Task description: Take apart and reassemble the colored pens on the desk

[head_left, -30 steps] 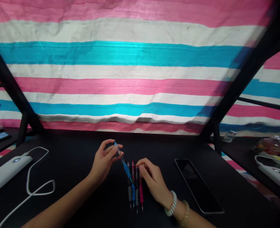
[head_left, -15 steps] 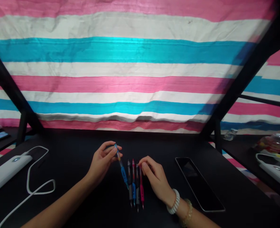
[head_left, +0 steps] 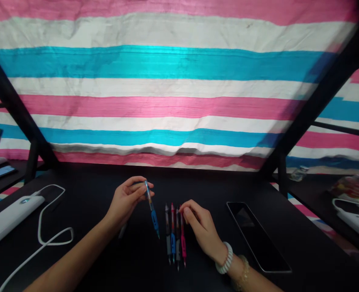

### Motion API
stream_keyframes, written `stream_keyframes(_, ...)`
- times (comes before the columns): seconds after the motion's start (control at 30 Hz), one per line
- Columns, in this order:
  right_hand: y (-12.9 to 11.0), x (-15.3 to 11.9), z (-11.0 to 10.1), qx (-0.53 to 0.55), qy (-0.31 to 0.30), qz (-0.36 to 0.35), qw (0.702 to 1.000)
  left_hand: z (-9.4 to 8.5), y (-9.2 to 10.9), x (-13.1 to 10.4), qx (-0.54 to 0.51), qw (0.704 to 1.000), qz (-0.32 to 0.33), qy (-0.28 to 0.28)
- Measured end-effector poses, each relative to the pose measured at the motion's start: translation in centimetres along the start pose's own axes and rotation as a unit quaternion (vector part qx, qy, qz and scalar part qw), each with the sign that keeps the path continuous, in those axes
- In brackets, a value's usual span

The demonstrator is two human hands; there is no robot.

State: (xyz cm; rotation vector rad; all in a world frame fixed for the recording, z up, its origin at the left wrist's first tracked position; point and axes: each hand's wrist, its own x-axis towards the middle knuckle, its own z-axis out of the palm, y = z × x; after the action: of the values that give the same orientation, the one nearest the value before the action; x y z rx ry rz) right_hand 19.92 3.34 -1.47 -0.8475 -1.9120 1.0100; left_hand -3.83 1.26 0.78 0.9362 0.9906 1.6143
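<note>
Several pens lie side by side on the black table (head_left: 106, 267): a grey pen (head_left: 168, 235), a blue pen with a red upper part (head_left: 173, 239), a second grey pen (head_left: 178, 243) and a pink pen (head_left: 183, 241). My left hand (head_left: 129, 196) pinches the top end of another blue pen (head_left: 153, 211), left of the row, its tip pointing down toward me. My right hand (head_left: 199, 223) has its fingers closed at the upper end of the pink pen. Partly hidden beside my left wrist is a dark pen-like object (head_left: 123, 230).
A black phone (head_left: 258, 237) lies to the right. On the left are a white power bank (head_left: 11, 221) and its white cable (head_left: 41, 221). Black frame bars (head_left: 307, 109) rise at both sides before a striped sheet (head_left: 179, 89). A jar (head_left: 354, 186) stands far right.
My left hand has moved slightly left with the blue pen, widening the gap to the row. The dark object by my left wrist has come into view. My right hand stays at the pink pen.
</note>
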Motion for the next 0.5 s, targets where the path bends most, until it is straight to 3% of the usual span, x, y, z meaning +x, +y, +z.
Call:
stream_keyframes(0.23, 0.2, 0.1, 0.0, -0.004, 0.004, 0.000, 1.000, -1.1, 2.2, 0.9, 0.106, 0.994, -0.039, 0.006)
stream_keyframes(0.5, 0.3, 0.3, -0.1, -0.007, 0.007, 0.000, 1.000, -1.8, 1.4, 1.3, 0.162, 0.985, -0.060, 0.021)
